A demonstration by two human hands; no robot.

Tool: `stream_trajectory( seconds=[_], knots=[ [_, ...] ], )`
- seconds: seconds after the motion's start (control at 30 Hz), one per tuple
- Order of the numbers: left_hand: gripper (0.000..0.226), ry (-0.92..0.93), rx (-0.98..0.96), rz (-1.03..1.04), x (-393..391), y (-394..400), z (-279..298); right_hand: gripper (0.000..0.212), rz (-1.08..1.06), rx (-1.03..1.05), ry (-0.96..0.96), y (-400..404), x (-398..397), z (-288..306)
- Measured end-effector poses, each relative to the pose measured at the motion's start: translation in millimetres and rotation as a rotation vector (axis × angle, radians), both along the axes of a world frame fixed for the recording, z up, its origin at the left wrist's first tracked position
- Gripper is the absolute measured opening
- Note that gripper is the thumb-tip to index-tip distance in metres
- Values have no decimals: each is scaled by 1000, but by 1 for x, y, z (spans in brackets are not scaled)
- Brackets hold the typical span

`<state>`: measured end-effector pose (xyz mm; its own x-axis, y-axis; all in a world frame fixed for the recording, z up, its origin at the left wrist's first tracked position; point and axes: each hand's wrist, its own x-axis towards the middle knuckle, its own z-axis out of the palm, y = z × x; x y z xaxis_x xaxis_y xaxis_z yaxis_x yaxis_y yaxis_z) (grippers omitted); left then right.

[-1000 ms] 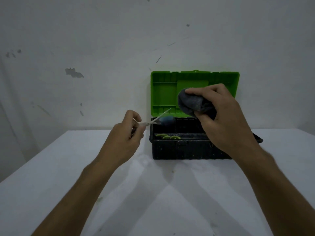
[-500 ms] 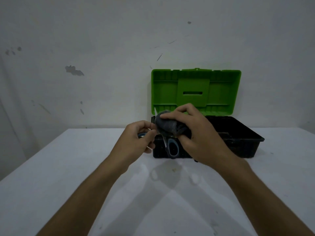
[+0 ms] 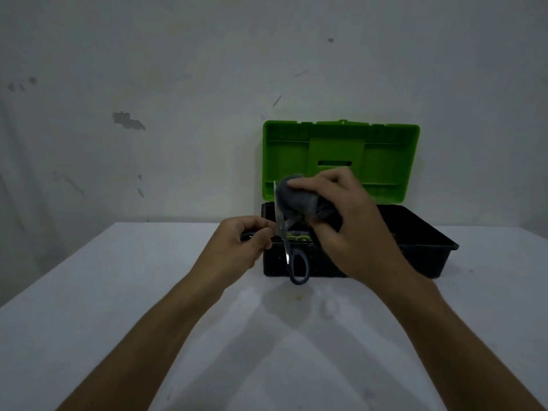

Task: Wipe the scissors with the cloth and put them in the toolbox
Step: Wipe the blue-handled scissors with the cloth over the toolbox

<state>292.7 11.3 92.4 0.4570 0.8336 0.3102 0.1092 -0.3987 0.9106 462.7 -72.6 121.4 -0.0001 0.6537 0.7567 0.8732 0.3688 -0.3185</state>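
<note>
Scissors (image 3: 284, 232) look light, stiff and sharp, held splayed above the desk (image 3: 118, 292) before the open toolbox (image 3: 421, 256): left hand (image 3: 237, 250) pinches one handle, right hand (image 3: 350, 226) clamps the soft cloth (image 3: 296, 198) round a blade, so grab handles, not edges.

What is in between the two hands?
In the head view, the scissors stand between the left hand and right hand, one blade pointing up, beside the grey cloth.
</note>
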Motion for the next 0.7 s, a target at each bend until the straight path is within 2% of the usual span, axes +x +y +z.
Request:
stream_trajectory(
  seconds=[0.1, 0.3, 0.37, 0.47, 0.57, 0.7],
  knots=[
    [19, -19, 33, -20, -4, 0, 5, 57, 40, -111, -70, 3, -5, -7],
    [18, -35, 11, 8, -2, -3, 7, 56, -300, 113, -61, 0, 17, -5],
    [17, -49, 36, 47, -1, -3, 10, 55, -219, 97, -68, -2, 15, -3],
    [15, -34, 95, 103, -5, -3, 14, 56, -73, -72, -156, -3, 0, -6],
    [15, 48, 143, 117, -7, -5, 13, 55, -109, -149, -243, -1, -5, -9],
    [15, 91, 164, 98, -5, -5, 12, 56, -228, -110, -258, 1, 1, -9]
  ],
)
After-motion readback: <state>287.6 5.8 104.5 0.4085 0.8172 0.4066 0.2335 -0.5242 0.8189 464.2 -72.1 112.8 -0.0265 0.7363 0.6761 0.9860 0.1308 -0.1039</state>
